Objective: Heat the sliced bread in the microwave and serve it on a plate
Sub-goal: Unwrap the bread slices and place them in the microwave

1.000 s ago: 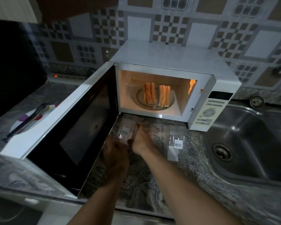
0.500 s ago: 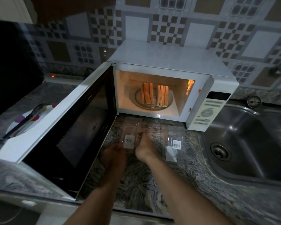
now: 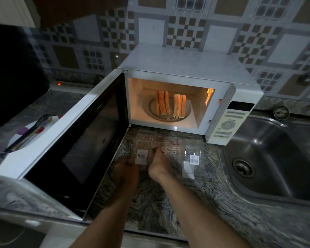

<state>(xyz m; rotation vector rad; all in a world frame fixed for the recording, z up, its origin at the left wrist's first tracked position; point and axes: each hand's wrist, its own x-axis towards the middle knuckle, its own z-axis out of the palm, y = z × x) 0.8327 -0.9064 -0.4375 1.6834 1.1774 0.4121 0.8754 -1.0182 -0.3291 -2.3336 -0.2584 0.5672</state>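
The left hand [image 3: 126,173] and right hand [image 3: 158,167] kept their grip on the clear packet [image 3: 142,154], drawn nearer; bread [image 3: 162,104] sat loaded, microwave door [image 3: 48,140] open.

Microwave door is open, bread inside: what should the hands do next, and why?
Probably release the clear package so the door can be shut: left hand and right hand both hold it, while the bread slices already stand on the turntable.
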